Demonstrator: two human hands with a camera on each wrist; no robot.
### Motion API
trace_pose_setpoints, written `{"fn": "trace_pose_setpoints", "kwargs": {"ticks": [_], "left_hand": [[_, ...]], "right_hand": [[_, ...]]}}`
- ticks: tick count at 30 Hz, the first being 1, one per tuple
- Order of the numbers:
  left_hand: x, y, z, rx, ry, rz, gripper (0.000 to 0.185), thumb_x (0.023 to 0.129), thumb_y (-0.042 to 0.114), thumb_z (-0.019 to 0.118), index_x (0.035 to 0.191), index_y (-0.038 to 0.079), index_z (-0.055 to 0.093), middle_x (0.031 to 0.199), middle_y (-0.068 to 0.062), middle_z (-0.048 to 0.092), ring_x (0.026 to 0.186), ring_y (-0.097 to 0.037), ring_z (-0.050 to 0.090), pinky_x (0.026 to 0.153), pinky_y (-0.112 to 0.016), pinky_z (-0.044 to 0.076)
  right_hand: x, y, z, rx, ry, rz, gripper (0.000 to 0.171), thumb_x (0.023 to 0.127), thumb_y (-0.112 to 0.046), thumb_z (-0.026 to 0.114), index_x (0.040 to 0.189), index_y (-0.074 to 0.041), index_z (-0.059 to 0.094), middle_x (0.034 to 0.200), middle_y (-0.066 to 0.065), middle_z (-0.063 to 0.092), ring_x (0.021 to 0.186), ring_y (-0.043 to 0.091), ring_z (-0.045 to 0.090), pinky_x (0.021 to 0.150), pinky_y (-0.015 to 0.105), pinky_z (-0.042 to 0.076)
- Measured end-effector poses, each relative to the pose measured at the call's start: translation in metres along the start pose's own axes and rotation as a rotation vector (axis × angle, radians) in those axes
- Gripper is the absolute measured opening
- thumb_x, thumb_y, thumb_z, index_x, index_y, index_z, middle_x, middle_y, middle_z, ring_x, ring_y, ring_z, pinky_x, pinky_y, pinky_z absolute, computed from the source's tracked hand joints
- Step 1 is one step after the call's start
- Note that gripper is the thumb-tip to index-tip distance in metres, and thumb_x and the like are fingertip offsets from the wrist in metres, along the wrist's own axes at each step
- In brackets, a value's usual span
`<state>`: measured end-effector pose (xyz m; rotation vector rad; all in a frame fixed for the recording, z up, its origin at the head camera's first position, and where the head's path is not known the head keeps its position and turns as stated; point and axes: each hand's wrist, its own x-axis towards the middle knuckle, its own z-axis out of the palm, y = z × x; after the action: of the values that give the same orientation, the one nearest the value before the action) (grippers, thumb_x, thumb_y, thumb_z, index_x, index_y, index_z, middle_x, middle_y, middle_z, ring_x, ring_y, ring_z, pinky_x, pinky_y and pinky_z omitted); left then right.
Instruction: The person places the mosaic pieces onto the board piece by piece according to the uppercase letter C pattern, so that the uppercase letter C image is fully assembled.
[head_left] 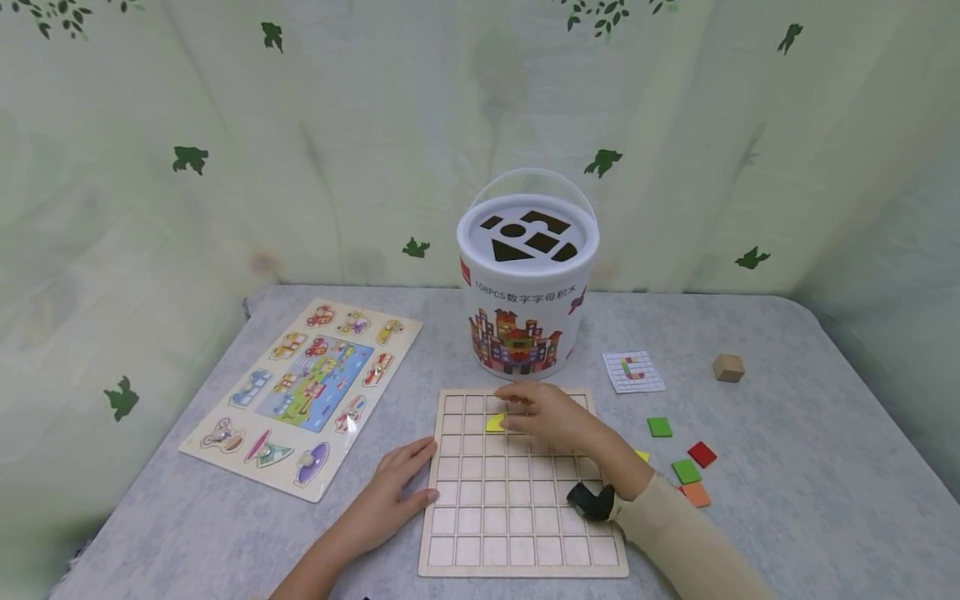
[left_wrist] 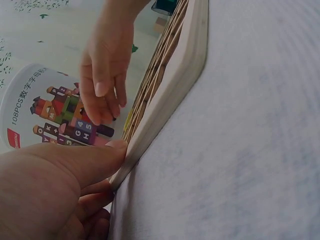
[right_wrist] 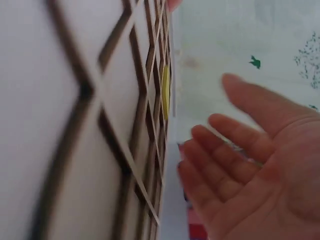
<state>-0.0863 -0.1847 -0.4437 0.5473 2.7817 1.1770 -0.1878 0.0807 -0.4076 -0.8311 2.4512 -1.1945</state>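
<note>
A wooden grid board (head_left: 522, 572) lies on the table, with a yellow tile (head_left: 495, 422) in a cell near its far side. My left hand (head_left: 386, 496) rests at the board's left edge, thumb and fingertips touching the rim. In the left wrist view, the left thumb (left_wrist: 95, 159) lies against the board's side (left_wrist: 172, 95). Over the far part of the board is my right hand (head_left: 551, 417), its fingertips close beside the yellow tile. The right wrist view shows that hand (right_wrist: 250, 165) with loosely bent fingers and nothing held, apart from the yellow tile (right_wrist: 165, 92).
Right of the board lie green tiles (head_left: 660, 427), a red tile (head_left: 702, 454) and an orange tile (head_left: 696, 495). A pattern card (head_left: 633, 372) and a wooden cube (head_left: 728, 367) sit farther back. A white bucket (head_left: 525, 292) stands behind the board; a picture puzzle (head_left: 300, 400) lies left.
</note>
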Motion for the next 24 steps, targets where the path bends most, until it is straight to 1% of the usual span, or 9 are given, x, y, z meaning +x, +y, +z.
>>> {"fn": "trace_pose_setpoints", "kwargs": {"ticks": [2, 4, 7, 9, 12, 15, 20, 24], "left_hand": [[0.000, 0.000, 0.000, 0.002, 0.000, 0.005, 0.063, 0.083, 0.024, 0.065, 0.136, 0.003, 0.037, 0.141, -0.006, 0.032, 0.129, -0.027, 0.024, 0.100, -0.048, 0.025], [0.000, -0.001, 0.000, 0.004, -0.001, 0.009, 0.063, 0.083, 0.024, 0.065, 0.136, 0.003, 0.037, 0.141, -0.007, 0.033, 0.128, -0.028, 0.024, 0.100, -0.048, 0.025], [0.000, -0.001, 0.000, 0.009, -0.001, 0.009, 0.063, 0.083, 0.024, 0.065, 0.136, 0.003, 0.037, 0.141, -0.007, 0.033, 0.128, -0.028, 0.024, 0.100, -0.048, 0.025], [0.000, -0.001, 0.000, 0.011, -0.001, 0.007, 0.063, 0.083, 0.024, 0.065, 0.136, 0.003, 0.037, 0.141, -0.007, 0.033, 0.128, -0.028, 0.024, 0.100, -0.048, 0.025], [0.000, 0.000, 0.000, 0.013, -0.001, 0.004, 0.063, 0.083, 0.024, 0.065, 0.136, 0.003, 0.037, 0.141, -0.007, 0.033, 0.128, -0.027, 0.024, 0.100, -0.048, 0.025], [0.001, 0.000, 0.000, 0.009, -0.002, 0.001, 0.063, 0.083, 0.024, 0.065, 0.137, 0.004, 0.037, 0.141, -0.006, 0.033, 0.129, -0.027, 0.024, 0.100, -0.048, 0.025], [0.000, -0.001, 0.000, 0.004, -0.002, -0.002, 0.063, 0.083, 0.024, 0.065, 0.137, 0.004, 0.037, 0.141, -0.005, 0.033, 0.129, -0.027, 0.024, 0.100, -0.048, 0.025], [0.000, 0.000, 0.000, 0.004, -0.004, -0.008, 0.063, 0.084, 0.023, 0.065, 0.137, 0.004, 0.037, 0.141, -0.005, 0.033, 0.129, -0.027, 0.023, 0.100, -0.048, 0.024]], "right_hand": [[-0.005, -0.005, -0.007, 0.010, 0.029, -0.016, 0.047, 0.085, -0.026, 0.064, 0.127, -0.009, 0.051, 0.123, 0.004, 0.053, 0.112, 0.022, 0.048, 0.091, 0.040, 0.040], [-0.013, -0.009, -0.015, -0.012, 0.069, -0.041, 0.049, 0.084, -0.026, 0.064, 0.128, -0.011, 0.051, 0.125, 0.003, 0.053, 0.114, 0.022, 0.046, 0.092, 0.043, 0.038], [-0.026, -0.011, -0.027, -0.042, 0.132, -0.087, 0.050, 0.084, -0.024, 0.065, 0.129, -0.012, 0.050, 0.127, 0.002, 0.050, 0.117, 0.022, 0.044, 0.093, 0.045, 0.037], [-0.036, -0.011, -0.035, -0.066, 0.177, -0.100, 0.050, 0.083, -0.025, 0.066, 0.129, -0.014, 0.050, 0.129, 0.001, 0.048, 0.118, 0.022, 0.043, 0.093, 0.045, 0.037], [-0.053, -0.006, -0.046, -0.108, 0.236, -0.111, 0.053, 0.082, -0.027, 0.066, 0.129, -0.012, 0.049, 0.131, 0.002, 0.047, 0.119, 0.023, 0.042, 0.092, 0.047, 0.038], [-0.070, 0.002, -0.055, -0.156, 0.282, -0.096, 0.055, 0.081, -0.029, 0.067, 0.130, -0.011, 0.049, 0.130, 0.005, 0.048, 0.118, 0.026, 0.043, 0.090, 0.049, 0.039], [-0.098, 0.025, -0.066, -0.212, 0.336, -0.052, 0.055, 0.080, -0.021, 0.069, 0.128, -0.007, 0.049, 0.128, 0.010, 0.050, 0.114, 0.030, 0.045, 0.087, 0.051, 0.040], [-0.118, 0.042, -0.071, -0.234, 0.357, 0.026, 0.054, 0.079, -0.020, 0.070, 0.127, -0.005, 0.050, 0.126, 0.013, 0.050, 0.115, 0.032, 0.043, 0.086, 0.053, 0.040]]}}
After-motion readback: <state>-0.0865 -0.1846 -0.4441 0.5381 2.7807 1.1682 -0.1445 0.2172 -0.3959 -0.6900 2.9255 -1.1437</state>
